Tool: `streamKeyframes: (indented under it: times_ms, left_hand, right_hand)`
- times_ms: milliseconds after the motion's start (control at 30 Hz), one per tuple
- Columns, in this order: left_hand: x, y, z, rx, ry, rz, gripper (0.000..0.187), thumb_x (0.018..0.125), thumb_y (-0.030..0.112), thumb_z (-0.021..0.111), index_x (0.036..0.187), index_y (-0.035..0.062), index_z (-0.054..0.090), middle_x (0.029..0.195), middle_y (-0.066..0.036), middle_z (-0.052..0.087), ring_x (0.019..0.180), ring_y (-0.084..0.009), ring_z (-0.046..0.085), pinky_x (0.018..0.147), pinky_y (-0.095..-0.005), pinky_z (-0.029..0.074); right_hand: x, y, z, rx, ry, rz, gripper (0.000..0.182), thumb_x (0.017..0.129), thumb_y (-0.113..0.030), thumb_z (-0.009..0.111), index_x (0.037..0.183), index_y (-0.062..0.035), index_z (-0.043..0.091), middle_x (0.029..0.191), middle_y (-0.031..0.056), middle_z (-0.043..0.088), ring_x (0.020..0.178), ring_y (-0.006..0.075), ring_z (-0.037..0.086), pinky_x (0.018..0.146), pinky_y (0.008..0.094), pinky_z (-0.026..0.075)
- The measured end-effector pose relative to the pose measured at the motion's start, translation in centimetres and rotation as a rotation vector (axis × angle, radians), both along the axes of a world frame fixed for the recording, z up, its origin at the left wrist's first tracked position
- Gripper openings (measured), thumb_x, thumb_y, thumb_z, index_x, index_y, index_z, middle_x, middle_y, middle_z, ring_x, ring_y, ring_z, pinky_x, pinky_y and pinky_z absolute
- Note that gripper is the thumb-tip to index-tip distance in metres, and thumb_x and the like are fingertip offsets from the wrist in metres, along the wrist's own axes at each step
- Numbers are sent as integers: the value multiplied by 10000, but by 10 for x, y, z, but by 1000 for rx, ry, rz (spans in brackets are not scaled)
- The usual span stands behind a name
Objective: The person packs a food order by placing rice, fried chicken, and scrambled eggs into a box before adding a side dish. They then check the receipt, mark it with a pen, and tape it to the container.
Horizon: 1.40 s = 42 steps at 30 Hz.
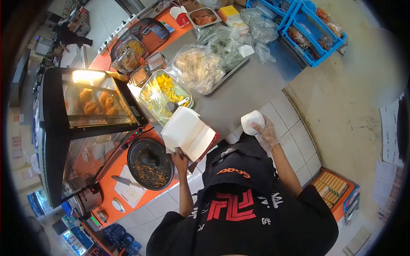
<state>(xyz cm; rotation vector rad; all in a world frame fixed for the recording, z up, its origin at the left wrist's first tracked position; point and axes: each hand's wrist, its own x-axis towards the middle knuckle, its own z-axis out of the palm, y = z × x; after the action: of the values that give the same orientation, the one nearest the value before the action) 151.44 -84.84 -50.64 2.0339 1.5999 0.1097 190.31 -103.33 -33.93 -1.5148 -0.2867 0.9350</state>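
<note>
Black apron (239,187) with a red emblem fills the lower middle of the view, closest to the lens, and both arms rise from it toward the counter (243,96).

Going left to right: a heated glass display case (92,104) holds fried pieces under its lamp, and in front of it a round black lid (149,164) speckled with crumbs lies on the orange counter edge, with a knife (121,180) on paper beside it. The left hand (180,157) grips the white hinged takeaway box (188,133) from below at its near edge, fingers curled shut on it; the box stands open like a book, tilted, held just above the counter and right next to the foil tray of yellow food (164,91). It looks clean and empty, thin and light, so it would likely flex if squeezed.

For filling it well, my judgement is that the box should be kept level and close to the tray, supported under the hinge so neither half flops.

Further right, the right hand (265,130), in a clear plastic glove, is closed around a white crumpled wad (253,121), paper or bag, I cannot tell which, held over the tiled floor (294,141) clear of the counter. Blue crates (307,30) sit beyond.
</note>
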Motion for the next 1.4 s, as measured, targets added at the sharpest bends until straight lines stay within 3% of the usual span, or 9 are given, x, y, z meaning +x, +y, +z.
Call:
streamKeyframes:
  times_ms: [167,300,467,600,700,767,833,1033,1400]
  left_hand:
    - [1,-2,-5,281,-58,309,537,834,105,529,1344,-32,431,1235,-279,475,1158,-419,439,995,-496,336]
    - [104,-25,172,738,-362,514,347,920,50,542,1254,-42,524,1191,-214,585,1041,-306,593,872,-375,489]
    - [287,-20,264,-106,-639,330,338,857,32,637,1194,43,615,1055,-134,660,794,-113,620,641,-226,518]
    - [344,23,82,4,-416,-108,367,857,76,621,1218,35,569,1172,-161,600,1098,-302,563,944,-407,432]
    - [413,-4,138,549,-98,30,425,890,148,597,1287,37,493,1286,-170,521,1174,-347,495,992,-430,387]
    - [446,-16,168,283,-517,-123,467,921,257,584,1313,35,462,1299,-173,501,1180,-303,493,988,-412,397]
    - [469,-29,161,-819,-1194,245,484,945,344,554,1312,42,465,1267,-147,530,1130,-267,533,959,-386,428]
    - [490,-41,123,-1231,-1545,816,517,907,527,537,1153,72,557,1018,-107,637,862,-215,628,794,-335,520]
    - [471,-36,153,-999,-1339,835,526,893,571,523,1003,57,539,911,-86,627,820,-187,650,718,-344,555]
  right_hand:
    - [49,24,-14,132,401,-55,518,784,-193,767,1218,-37,531,1052,66,626,936,168,623,836,307,516]
    - [105,42,-35,219,582,-71,501,796,-169,750,1222,-51,514,1075,56,604,952,174,621,841,315,527]
    - [186,53,-34,190,631,51,455,802,-155,741,1189,-61,523,1062,50,598,961,170,615,817,319,543]
    - [231,74,-6,133,494,163,424,816,-184,733,1167,-69,526,1019,39,598,878,157,620,771,308,548]
    - [248,96,2,45,401,275,323,855,-274,694,1070,-72,564,908,23,591,772,134,600,674,295,523]
    - [249,107,-21,4,299,339,299,879,-344,659,969,-68,588,821,7,573,715,113,572,608,292,487]
    - [241,124,-57,48,132,387,353,896,-411,623,859,-60,598,741,-12,546,675,92,537,554,293,439]
    - [263,138,-33,-72,192,713,346,873,-357,662,742,-60,544,748,-18,552,693,78,505,597,280,430]
    - [242,134,10,225,308,781,270,795,-96,740,964,-79,530,893,-3,567,832,82,525,754,258,455]
